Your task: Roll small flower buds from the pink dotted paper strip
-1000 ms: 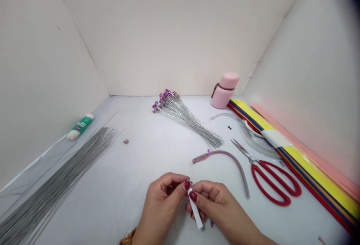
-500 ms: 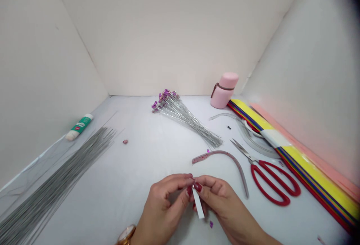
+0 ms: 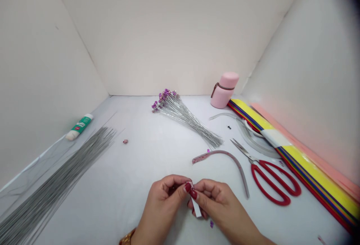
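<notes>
My left hand (image 3: 161,203) and my right hand (image 3: 218,205) meet low in the middle of the view, fingertips pinched together on a narrow white paper strip (image 3: 196,208). The strip's top end is rolled tight between the thumbs and forefingers; its free end hangs down and to the right below them. A small purple scrap (image 3: 211,223) lies on the table just under my right hand. A curved grey strip with a pink dotted end (image 3: 225,155) lies a little beyond my hands.
Red-handled scissors (image 3: 271,177) lie to the right, beside a stack of coloured paper sheets (image 3: 306,164). A pink bottle (image 3: 224,90) stands at the back. A bundle of wires with purple tips (image 3: 185,117) lies mid-table, bare wires (image 3: 53,185) at left, a glue tube (image 3: 79,126) beyond them.
The free end of the white strip has grown shorter as my fingers rolled it. Both hands stayed in nearly the same place.
</notes>
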A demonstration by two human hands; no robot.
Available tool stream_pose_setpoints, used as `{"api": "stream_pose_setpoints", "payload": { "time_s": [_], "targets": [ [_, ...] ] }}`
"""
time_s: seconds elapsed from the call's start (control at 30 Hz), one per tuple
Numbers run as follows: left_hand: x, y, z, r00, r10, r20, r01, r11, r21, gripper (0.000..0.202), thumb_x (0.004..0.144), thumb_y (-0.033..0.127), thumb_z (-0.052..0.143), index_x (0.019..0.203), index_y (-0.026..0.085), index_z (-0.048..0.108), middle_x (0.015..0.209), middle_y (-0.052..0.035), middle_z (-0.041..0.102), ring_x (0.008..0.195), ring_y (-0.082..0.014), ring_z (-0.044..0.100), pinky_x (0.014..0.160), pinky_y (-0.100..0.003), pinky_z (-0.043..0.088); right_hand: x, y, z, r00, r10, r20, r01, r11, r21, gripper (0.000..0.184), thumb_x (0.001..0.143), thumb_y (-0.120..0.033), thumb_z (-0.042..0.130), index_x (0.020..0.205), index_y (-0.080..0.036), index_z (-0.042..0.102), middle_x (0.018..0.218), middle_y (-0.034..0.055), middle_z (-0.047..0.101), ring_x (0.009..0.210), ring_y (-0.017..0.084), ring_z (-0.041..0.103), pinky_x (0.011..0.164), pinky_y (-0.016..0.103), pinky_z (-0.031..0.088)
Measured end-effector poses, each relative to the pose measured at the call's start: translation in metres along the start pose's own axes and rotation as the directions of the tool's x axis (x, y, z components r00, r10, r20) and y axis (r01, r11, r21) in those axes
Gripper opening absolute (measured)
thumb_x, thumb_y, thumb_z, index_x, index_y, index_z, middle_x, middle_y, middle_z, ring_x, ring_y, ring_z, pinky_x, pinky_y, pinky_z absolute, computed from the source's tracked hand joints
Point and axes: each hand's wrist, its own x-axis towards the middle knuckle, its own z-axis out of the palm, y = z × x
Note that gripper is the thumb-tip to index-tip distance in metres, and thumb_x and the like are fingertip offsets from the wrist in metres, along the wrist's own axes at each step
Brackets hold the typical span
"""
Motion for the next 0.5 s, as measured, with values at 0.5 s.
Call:
{"api": "stream_pose_setpoints", "payload": {
  "time_s": [0.5],
  "targets": [
    [-0.006,0.002,-0.011,0.906,0.374,0.195,-0.406,0.646,0.647,0.026,0.08,0.012,0.049,0.097,0.021,0.066,0.103,-0.0073,0.066,0.098,-0.0193,0.058,0.085,-0.029,0.044,0.002,-0.002,-0.001,0.997,-0.067,0.031,0.059,0.974,0.217,0.027,0.073,-0.039,0.06,0.074,-0.012,0.063,0.054,-0.0015,0.054,0.048,0.008,0.041,0.049,0.019,0.031]
  ]
}}
